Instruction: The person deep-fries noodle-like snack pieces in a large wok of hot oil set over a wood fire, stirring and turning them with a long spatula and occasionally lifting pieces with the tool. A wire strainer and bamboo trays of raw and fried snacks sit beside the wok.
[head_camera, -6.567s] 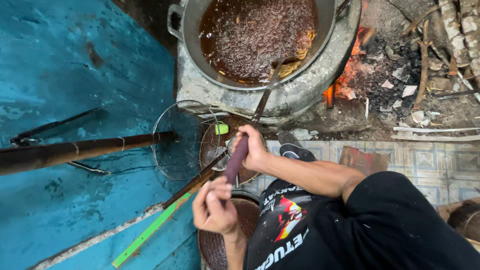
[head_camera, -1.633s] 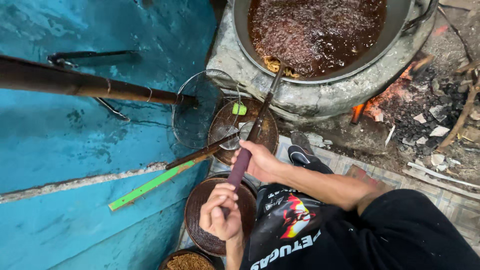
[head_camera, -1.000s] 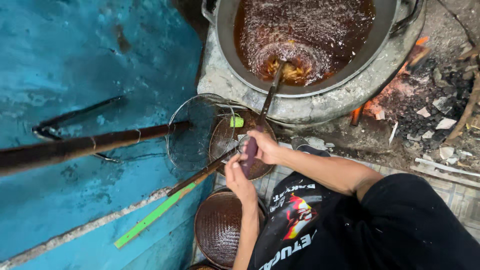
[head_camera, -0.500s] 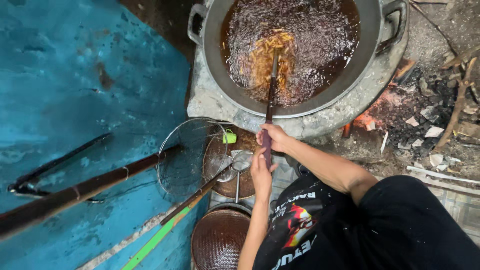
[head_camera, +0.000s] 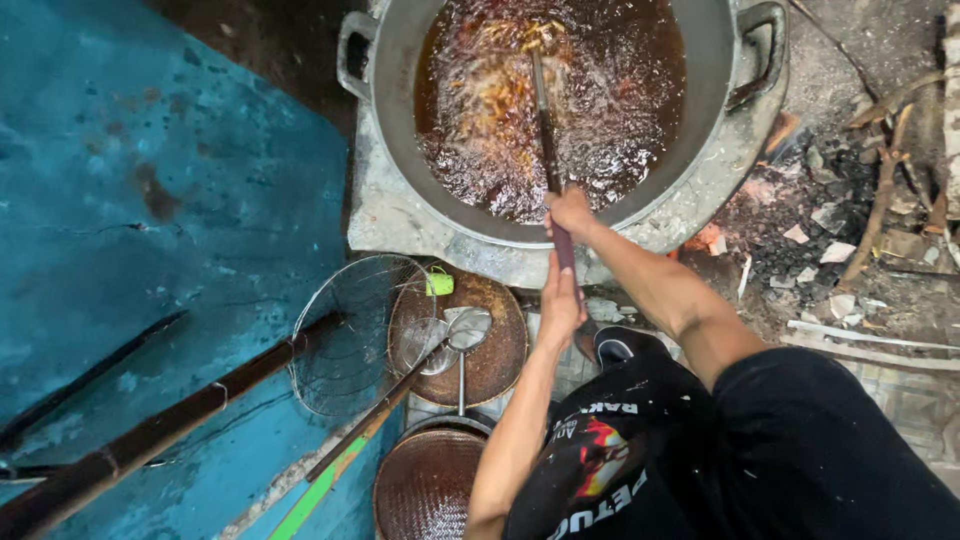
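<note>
A big metal wok (head_camera: 400, 60) of dark bubbling oil with golden fried strands (head_camera: 500, 90) sits on a concrete stove (head_camera: 390, 215). A long stirring stick (head_camera: 545, 120) reaches from my hands into the oil. My right hand (head_camera: 570, 212) grips the stick at the wok's near rim. Just below it, my left hand (head_camera: 560, 305) holds the stick's lower end.
A wire skimmer (head_camera: 345, 340) on a long pole (head_camera: 150, 440), a small ladle strainer (head_camera: 465, 330) and two round woven baskets (head_camera: 500, 350) (head_camera: 425, 490) lie left of me. A blue wall (head_camera: 120, 200) fills the left. Embers, ash and firewood (head_camera: 860, 200) are at right.
Both hands have moved up from above the baskets to the wok's rim. The stick now reaches further across the oil, and the fried strands have shifted toward the far side.
</note>
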